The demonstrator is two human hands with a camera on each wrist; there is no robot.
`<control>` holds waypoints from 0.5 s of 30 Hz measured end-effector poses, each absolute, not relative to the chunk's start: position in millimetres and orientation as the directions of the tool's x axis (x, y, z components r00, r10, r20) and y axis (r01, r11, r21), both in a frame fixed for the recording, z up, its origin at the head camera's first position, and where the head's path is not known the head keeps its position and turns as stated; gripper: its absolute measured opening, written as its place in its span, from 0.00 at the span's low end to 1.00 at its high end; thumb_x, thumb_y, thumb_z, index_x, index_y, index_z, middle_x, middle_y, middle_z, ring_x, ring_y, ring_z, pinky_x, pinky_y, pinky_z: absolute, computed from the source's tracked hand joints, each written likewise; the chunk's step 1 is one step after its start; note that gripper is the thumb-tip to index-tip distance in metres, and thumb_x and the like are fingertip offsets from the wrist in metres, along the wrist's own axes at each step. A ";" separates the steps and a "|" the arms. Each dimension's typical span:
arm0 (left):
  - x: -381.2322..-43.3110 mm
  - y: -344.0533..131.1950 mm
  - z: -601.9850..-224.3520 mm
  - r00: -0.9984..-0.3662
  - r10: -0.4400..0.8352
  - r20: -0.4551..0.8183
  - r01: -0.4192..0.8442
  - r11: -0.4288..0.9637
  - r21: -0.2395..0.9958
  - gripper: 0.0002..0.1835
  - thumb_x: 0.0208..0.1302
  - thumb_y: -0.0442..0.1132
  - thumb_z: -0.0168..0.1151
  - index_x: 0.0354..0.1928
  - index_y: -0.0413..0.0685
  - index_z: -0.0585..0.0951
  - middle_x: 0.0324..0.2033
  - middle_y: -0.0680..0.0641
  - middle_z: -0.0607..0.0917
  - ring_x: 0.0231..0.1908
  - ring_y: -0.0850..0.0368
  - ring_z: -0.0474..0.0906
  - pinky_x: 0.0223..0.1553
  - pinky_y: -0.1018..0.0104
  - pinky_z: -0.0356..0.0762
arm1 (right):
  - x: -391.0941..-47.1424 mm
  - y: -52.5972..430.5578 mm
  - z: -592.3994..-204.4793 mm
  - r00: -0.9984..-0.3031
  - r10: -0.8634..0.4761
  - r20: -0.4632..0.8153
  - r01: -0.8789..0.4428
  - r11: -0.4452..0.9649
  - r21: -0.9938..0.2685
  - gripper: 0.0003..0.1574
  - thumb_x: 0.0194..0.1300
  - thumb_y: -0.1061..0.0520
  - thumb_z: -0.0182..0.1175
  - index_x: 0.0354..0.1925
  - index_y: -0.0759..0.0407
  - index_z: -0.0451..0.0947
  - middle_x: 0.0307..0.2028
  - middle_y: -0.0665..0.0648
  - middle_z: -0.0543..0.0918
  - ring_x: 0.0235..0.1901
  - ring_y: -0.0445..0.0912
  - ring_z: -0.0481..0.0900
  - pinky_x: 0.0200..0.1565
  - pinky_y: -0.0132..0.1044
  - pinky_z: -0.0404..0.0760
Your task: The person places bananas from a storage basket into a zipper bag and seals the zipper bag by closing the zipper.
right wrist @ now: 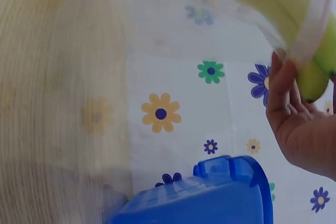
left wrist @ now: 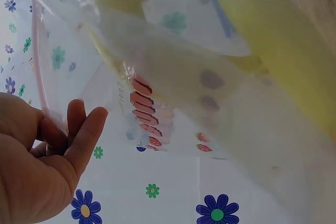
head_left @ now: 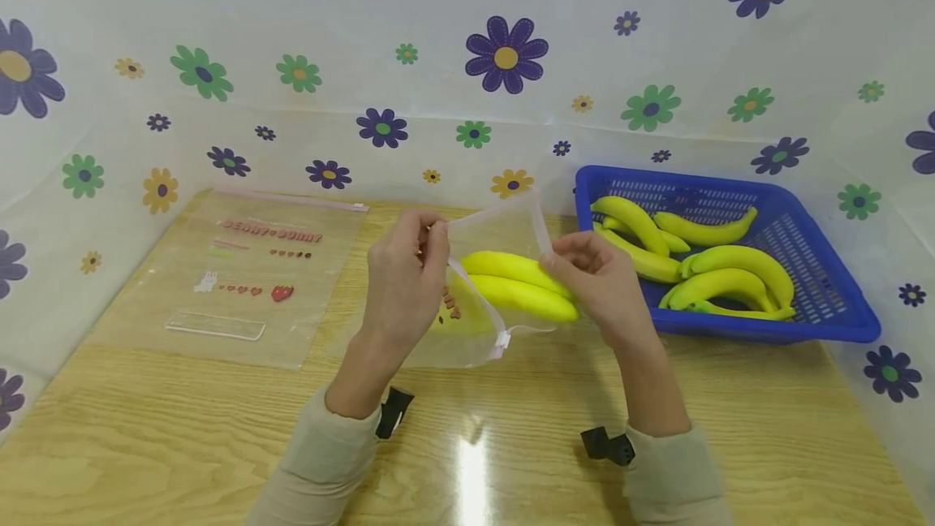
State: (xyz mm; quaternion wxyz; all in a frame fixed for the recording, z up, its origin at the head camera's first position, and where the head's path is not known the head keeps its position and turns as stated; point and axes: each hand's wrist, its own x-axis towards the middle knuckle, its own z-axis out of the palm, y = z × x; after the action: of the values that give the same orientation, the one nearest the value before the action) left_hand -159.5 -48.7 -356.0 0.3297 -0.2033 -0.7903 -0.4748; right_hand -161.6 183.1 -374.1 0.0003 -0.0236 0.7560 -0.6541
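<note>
A clear zip bag (head_left: 456,354) with a pale pink zip edge is held up off the table, its mouth spread apart and facing right. Two yellow bananas (head_left: 511,286) lie partly inside, their ends sticking out of the mouth. My left hand (head_left: 405,278) pinches the bag's rim on the left side. On the opposite side my right hand (head_left: 595,278) pinches the rim between thumb and fingers, close to the banana ends. The left wrist view shows red printed lettering (left wrist: 143,108) on the plastic. In the right wrist view, a banana tip (right wrist: 314,82) is beside the right fingers.
A second clear bag (head_left: 248,274), with a pink zip and strawberry print, lies flat at the left. To the right stands a blue basket (head_left: 833,266) with several bananas (head_left: 730,274). Behind the wooden table (head_left: 219,437) hangs a flower-patterned sheet (head_left: 409,15).
</note>
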 end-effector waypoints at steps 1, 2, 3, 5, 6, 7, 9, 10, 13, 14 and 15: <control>-159.1 -48.9 -355.7 -0.699 0.008 0.715 0.637 0.462 0.617 0.05 0.71 0.28 0.53 0.37 0.33 0.77 0.20 0.45 0.72 0.18 0.58 0.62 0.19 0.73 0.59 | -161.6 180.0 -374.6 -1.000 0.002 0.027 -0.027 0.139 -0.990 0.17 0.66 0.54 0.66 0.48 0.62 0.77 0.32 0.51 0.83 0.29 0.43 0.76 0.31 0.30 0.78; -158.7 -48.9 -355.3 -0.697 0.008 0.717 0.641 0.457 0.617 0.05 0.71 0.28 0.53 0.37 0.33 0.77 0.20 0.45 0.72 0.17 0.58 0.62 0.19 0.73 0.58 | -161.6 177.2 -375.2 -0.999 0.037 0.023 -0.018 0.133 -0.991 0.17 0.67 0.52 0.65 0.47 0.62 0.77 0.31 0.51 0.82 0.28 0.42 0.76 0.30 0.30 0.78; -158.9 -49.0 -355.3 -0.695 0.008 0.719 0.644 0.453 0.617 0.05 0.71 0.27 0.53 0.37 0.33 0.77 0.20 0.45 0.72 0.18 0.58 0.62 0.19 0.73 0.58 | -161.7 174.6 -375.7 -0.998 0.064 0.018 -0.010 0.124 -0.992 0.17 0.67 0.52 0.65 0.47 0.62 0.76 0.31 0.51 0.81 0.28 0.42 0.75 0.30 0.29 0.77; -159.1 -48.7 -354.9 -0.690 0.008 0.723 0.651 0.443 0.616 0.05 0.71 0.27 0.52 0.37 0.33 0.77 0.20 0.45 0.72 0.17 0.58 0.62 0.19 0.73 0.58 | -162.0 170.4 -376.7 -0.995 0.094 0.018 -0.009 0.104 -0.994 0.17 0.69 0.52 0.63 0.46 0.64 0.76 0.30 0.51 0.79 0.27 0.42 0.75 0.30 0.29 0.78; -159.1 -48.5 -354.4 -0.688 0.008 0.725 0.654 0.440 0.616 0.05 0.71 0.27 0.52 0.37 0.33 0.77 0.20 0.45 0.72 0.18 0.58 0.62 0.20 0.73 0.59 | -162.0 168.9 -377.2 -0.995 0.098 0.022 -0.013 0.100 -0.995 0.16 0.69 0.52 0.63 0.46 0.64 0.76 0.29 0.51 0.79 0.27 0.42 0.75 0.29 0.29 0.77; -158.9 -48.4 -353.7 -0.688 0.009 0.726 0.656 0.437 0.616 0.05 0.71 0.27 0.52 0.37 0.33 0.77 0.20 0.45 0.72 0.17 0.58 0.62 0.20 0.73 0.58 | -162.0 167.8 -377.5 -0.995 0.094 0.029 -0.020 0.101 -0.995 0.16 0.70 0.52 0.62 0.45 0.65 0.76 0.28 0.51 0.79 0.26 0.42 0.75 0.28 0.29 0.77; -159.8 -48.4 -353.8 -0.690 0.006 0.724 0.653 0.437 0.618 0.05 0.71 0.27 0.52 0.37 0.33 0.77 0.20 0.45 0.72 0.18 0.58 0.62 0.20 0.73 0.59 | -162.0 166.5 -377.9 -0.996 0.076 0.054 -0.046 0.105 -0.993 0.15 0.70 0.54 0.62 0.43 0.67 0.77 0.26 0.52 0.78 0.23 0.42 0.74 0.26 0.30 0.77; -159.5 -48.5 -353.2 -0.691 0.007 0.723 0.653 0.437 0.619 0.05 0.71 0.27 0.52 0.37 0.33 0.77 0.20 0.45 0.72 0.18 0.58 0.62 0.20 0.73 0.58 | -161.7 166.2 -377.8 -0.995 0.066 0.069 -0.061 0.111 -0.992 0.15 0.70 0.55 0.62 0.42 0.68 0.77 0.26 0.52 0.79 0.22 0.43 0.74 0.25 0.31 0.78; -159.6 -49.7 -352.9 -0.694 0.005 0.720 0.647 0.443 0.620 0.05 0.71 0.28 0.53 0.36 0.33 0.77 0.19 0.45 0.72 0.17 0.58 0.62 0.19 0.73 0.58 | -161.2 166.3 -378.0 -0.994 0.048 0.095 -0.088 0.146 -0.985 0.15 0.69 0.55 0.63 0.40 0.69 0.79 0.24 0.53 0.78 0.20 0.45 0.73 0.23 0.33 0.77; -159.6 -50.1 -352.7 -0.694 0.005 0.720 0.646 0.445 0.620 0.05 0.71 0.28 0.53 0.36 0.33 0.77 0.19 0.45 0.72 0.17 0.58 0.62 0.19 0.73 0.58 | -160.7 166.5 -377.9 -0.994 0.047 0.098 -0.089 0.152 -0.984 0.15 0.69 0.55 0.63 0.40 0.69 0.80 0.24 0.53 0.79 0.21 0.45 0.73 0.24 0.34 0.78; -159.2 -50.5 -352.2 -0.691 0.007 0.723 0.649 0.444 0.617 0.05 0.71 0.28 0.53 0.36 0.33 0.77 0.19 0.45 0.72 0.17 0.58 0.62 0.19 0.73 0.58 | -160.2 166.7 -377.5 -0.994 0.047 0.095 -0.086 0.160 -0.983 0.15 0.69 0.55 0.63 0.40 0.69 0.80 0.24 0.53 0.79 0.21 0.45 0.74 0.24 0.34 0.79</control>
State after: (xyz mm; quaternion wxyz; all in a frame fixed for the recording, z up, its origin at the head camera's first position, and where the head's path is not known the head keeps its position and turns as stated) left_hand -159.2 -50.5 -352.2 0.3321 -0.2099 -0.7822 -0.4835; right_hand -160.2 166.7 -377.5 -0.0515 -0.0129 0.7598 -0.6479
